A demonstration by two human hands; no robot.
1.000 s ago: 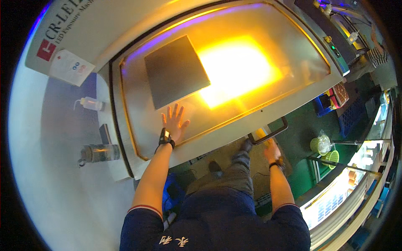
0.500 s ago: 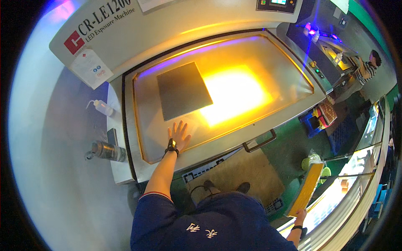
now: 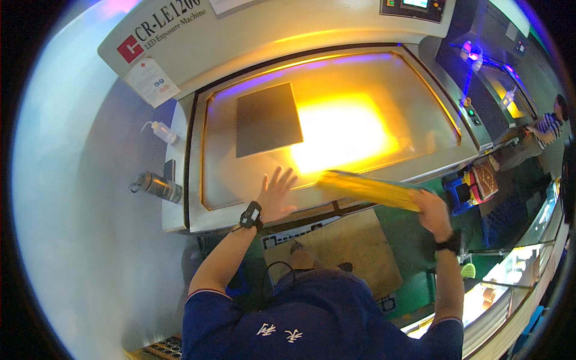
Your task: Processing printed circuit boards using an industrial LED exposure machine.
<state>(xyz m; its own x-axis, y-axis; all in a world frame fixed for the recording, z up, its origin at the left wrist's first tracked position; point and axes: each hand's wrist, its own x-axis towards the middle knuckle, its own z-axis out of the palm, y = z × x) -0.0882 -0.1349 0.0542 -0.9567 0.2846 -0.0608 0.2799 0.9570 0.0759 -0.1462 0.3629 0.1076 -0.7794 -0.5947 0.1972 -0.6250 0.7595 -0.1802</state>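
Note:
My left hand (image 3: 277,198) hovers by the near edge of the exposure machine's bed (image 3: 222,180). Its fingers are spread and hold nothing. Gripped at one end by my right hand (image 3: 434,214) is a long, flat yellow slab (image 3: 372,189), smeared by motion; I cannot make out its exact kind. The slab's far end reaches over the bed's front edge, right of my left hand. On the left half of the bed lies a dark rectangular sheet (image 3: 269,120). Beside it, bright yellow light fills the middle of the surface.
A white squeeze bottle (image 3: 162,132) and a clear drinking bottle (image 3: 161,186) rest on the left ledge. Above the bed's right end is a control panel (image 3: 414,7). A person in a striped top (image 3: 547,129) works at the far right, near a stool (image 3: 483,181).
My left hand has come off the bed surface and moved slightly right and toward me. My right hand has swung the yellow slab from the lower right up to the bed's front edge.

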